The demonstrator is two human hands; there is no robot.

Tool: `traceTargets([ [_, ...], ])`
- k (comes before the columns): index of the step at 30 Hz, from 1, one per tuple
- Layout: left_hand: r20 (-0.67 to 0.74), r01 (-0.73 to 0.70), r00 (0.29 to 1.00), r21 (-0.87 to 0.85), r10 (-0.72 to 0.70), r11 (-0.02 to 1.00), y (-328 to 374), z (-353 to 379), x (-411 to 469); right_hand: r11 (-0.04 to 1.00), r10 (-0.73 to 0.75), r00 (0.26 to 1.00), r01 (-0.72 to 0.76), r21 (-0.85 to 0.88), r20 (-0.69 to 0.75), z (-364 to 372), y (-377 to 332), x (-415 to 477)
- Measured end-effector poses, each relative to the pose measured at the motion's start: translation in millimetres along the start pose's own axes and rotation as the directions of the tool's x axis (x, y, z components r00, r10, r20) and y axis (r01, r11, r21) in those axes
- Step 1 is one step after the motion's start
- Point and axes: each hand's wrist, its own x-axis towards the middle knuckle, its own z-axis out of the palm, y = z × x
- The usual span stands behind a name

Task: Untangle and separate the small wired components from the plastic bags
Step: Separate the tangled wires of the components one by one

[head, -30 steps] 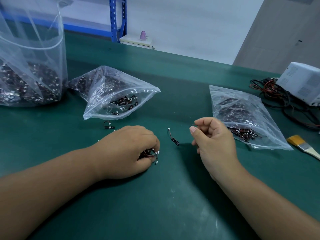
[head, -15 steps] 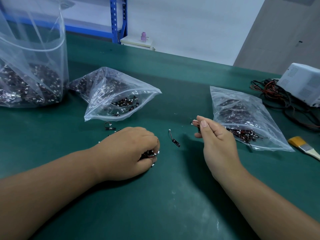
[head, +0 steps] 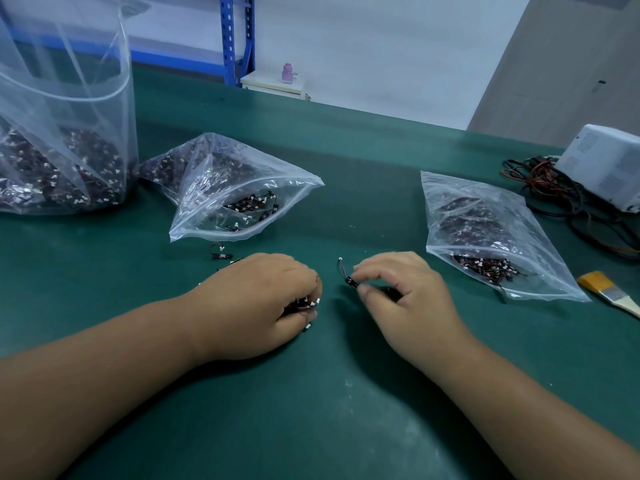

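Note:
My left hand (head: 256,299) rests on the green mat, closed over a tangled bunch of small wired components (head: 304,304) with white connectors. My right hand (head: 401,296) is down on the mat, its fingertips pinching a single black wired component (head: 347,276) whose white plug points up. Another dark piece shows under its palm. A loose component (head: 220,253) lies above my left hand. Three clear plastic bags hold more components: a tall one (head: 62,150) at the far left, a middle one (head: 239,195), and a right one (head: 485,237).
A paintbrush (head: 609,289) lies at the right edge. Behind it sit a white box device (head: 606,164) and a heap of black and red cables (head: 554,188). Blue shelving stands beyond the table.
My right hand dropped from a raised position near the right bag down and left onto the mat, closing on the single component there. My left hand stayed put.

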Motion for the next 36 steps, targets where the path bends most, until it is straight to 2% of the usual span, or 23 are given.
traceTargets([
  [2,0.001,-0.001,1.000,0.010,0.001,1.000,0,0,0,0.983,-0.101,0.989,0.115,-0.143,0.107,0,-4,-1],
  [4,0.003,0.000,1.000,0.016,0.000,1.000,0,0,0,0.951,-0.085,0.984,0.127,-0.282,0.158,-1,-8,-2],
  [6,0.002,0.002,1.000,0.021,-0.003,1.000,0,0,0,0.941,-0.032,0.980,0.096,-0.324,0.196,-2,-12,-3],
  [10,-0.001,0.005,1.000,0.012,-0.005,1.000,1,-1,0,0.944,0.070,0.944,0.041,-0.326,0.321,0,-13,0],
  [15,0.010,0.009,1.000,-0.002,-0.009,1.000,1,-1,0,0.949,0.126,0.950,-0.030,-0.315,0.287,2,-7,3],
  [19,0.017,0.016,1.000,-0.012,-0.016,1.000,0,-1,-2,0.926,0.174,0.927,-0.040,-0.374,0.331,5,-5,4],
  [24,0.017,0.006,1.000,-0.013,-0.006,1.000,1,-1,-3,0.931,0.120,0.928,0.019,-0.364,0.354,2,-8,2],
  [28,0.011,-0.019,1.000,-0.018,0.019,1.000,0,-1,-2,0.942,-0.002,0.943,0.113,-0.315,0.334,-1,-16,0],
  [32,-0.019,-0.041,0.999,-0.028,0.041,0.999,0,-1,0,0.926,-0.071,0.905,0.216,-0.309,0.420,-4,-25,-2],
  [36,-0.074,-0.069,0.995,-0.050,0.065,0.996,0,-1,-1,0.916,-0.080,0.887,0.245,-0.318,0.454,-2,-30,-2],
])
